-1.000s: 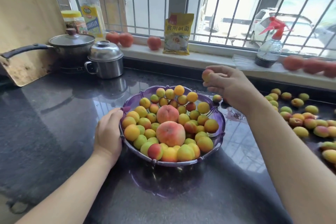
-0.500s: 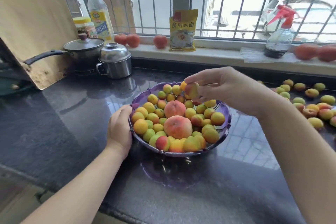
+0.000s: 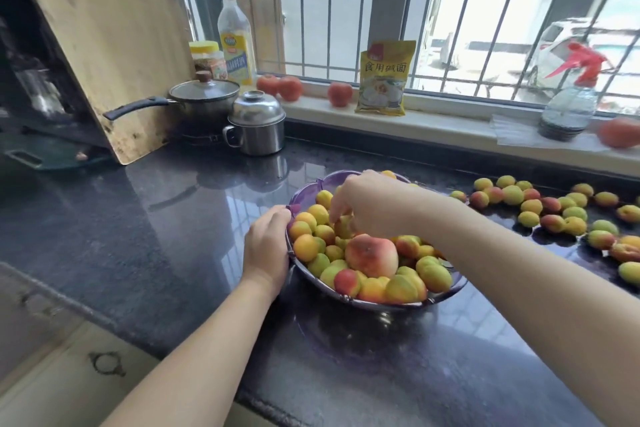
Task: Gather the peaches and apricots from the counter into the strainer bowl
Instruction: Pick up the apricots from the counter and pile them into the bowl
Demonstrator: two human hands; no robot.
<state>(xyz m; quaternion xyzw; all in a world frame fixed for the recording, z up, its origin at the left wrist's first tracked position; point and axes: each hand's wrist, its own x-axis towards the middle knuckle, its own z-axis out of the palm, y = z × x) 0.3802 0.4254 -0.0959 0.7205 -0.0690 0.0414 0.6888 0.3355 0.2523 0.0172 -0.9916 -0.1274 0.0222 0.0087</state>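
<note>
Dozens of apricots (image 3: 530,206) wait on the counter (image 3: 166,218) — small, soft, easily bruised, best cupped gently. Right hand (image 3: 372,206) dips curled fingers into the heaped strainer bowl (image 3: 304,191), whether pinching fruit I cannot tell; left hand (image 3: 266,246) grips its rim.

Head-worn view, downward over counter (image 3: 145,218)

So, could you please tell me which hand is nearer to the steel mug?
Left. The left hand grips the bowl's near-left rim, below the steel mug; the right hand is over the fruit, further right.

strainer bowl (image 3: 446,294) on counter (image 3: 173,218), apricots (image 3: 554,215) right
</note>
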